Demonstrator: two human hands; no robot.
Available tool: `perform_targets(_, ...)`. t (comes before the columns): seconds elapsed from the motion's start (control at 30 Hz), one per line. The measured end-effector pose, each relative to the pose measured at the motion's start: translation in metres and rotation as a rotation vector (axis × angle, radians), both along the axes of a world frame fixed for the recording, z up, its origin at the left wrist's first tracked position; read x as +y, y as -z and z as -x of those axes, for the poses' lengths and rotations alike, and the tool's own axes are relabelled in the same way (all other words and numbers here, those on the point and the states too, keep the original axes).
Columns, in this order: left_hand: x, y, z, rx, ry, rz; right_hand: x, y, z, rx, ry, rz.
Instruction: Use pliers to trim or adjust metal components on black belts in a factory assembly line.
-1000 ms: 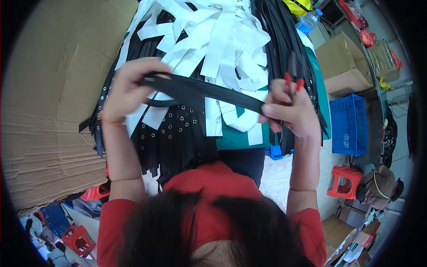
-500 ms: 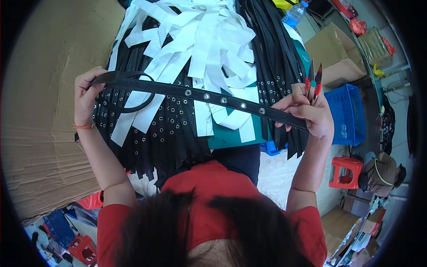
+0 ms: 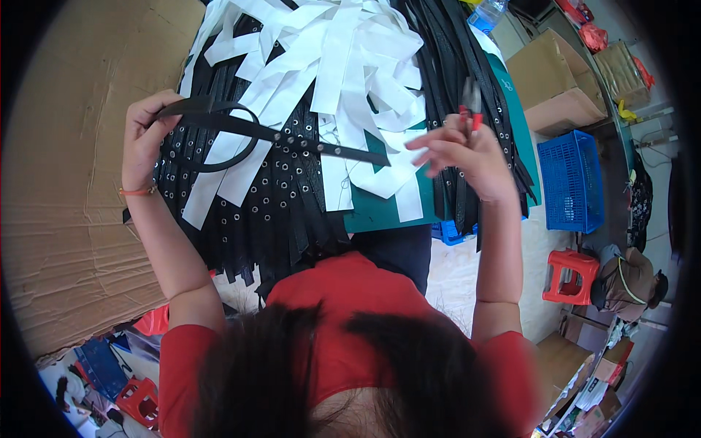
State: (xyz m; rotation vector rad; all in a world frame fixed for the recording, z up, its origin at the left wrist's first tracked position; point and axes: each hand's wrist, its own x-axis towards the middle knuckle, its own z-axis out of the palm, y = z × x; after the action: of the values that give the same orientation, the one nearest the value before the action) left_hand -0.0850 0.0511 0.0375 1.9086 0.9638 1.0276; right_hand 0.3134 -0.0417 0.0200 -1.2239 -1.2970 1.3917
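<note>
My left hand (image 3: 148, 142) is closed on one end of a black belt (image 3: 237, 125) with a row of metal eyelets. Part of the belt loops below that hand, and its free end hangs over the white strips (image 3: 336, 66). My right hand (image 3: 478, 164), slightly blurred, is apart from the belt. Small red-handled scissors (image 3: 475, 120) stick up from this hand, blades pointing away from me. Its thumb and forefinger reach toward the belt's tip with a gap between. Beneath lie many black eyelet straps (image 3: 274, 197) and a green mat (image 3: 380, 215).
A large cardboard sheet (image 3: 80, 168) borders the left side. To the right are a blue plastic basket (image 3: 571, 182), an open cardboard box (image 3: 555, 80), and a red stool (image 3: 569, 277). A plastic bottle (image 3: 488, 14) stands at the far right of the worktop. Another person (image 3: 628, 285) is farther right.
My right hand has let go of the belt's eyelet end and moved up and slightly left, still with the scissors. The freed end now points further left; my left hand keeps its hold.
</note>
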Motion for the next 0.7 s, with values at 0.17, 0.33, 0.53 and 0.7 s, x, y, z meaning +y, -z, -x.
perform_targets(0.17, -0.003, -0.007, -0.001, 0.032, 0.030, -0.021, 0.036, 0.066, 0.053, -0.032, -0.166, -0.297)
perform_targets(0.33, 0.010, -0.042, -0.029, 0.069, 0.080, -0.088, 0.062, 0.047, 0.090, -0.356, -0.292, -0.558)
perform_targets(0.53, -0.011, -0.111, -0.067, 0.024, -0.241, -0.274, 0.017, -0.016, -0.012, -0.104, -0.118, -0.481)
perform_targets(0.7, 0.093, -0.197, -0.117, 0.392, -0.122, -0.100, -0.050, -0.029, -0.170, -0.301, 0.712, -0.688)
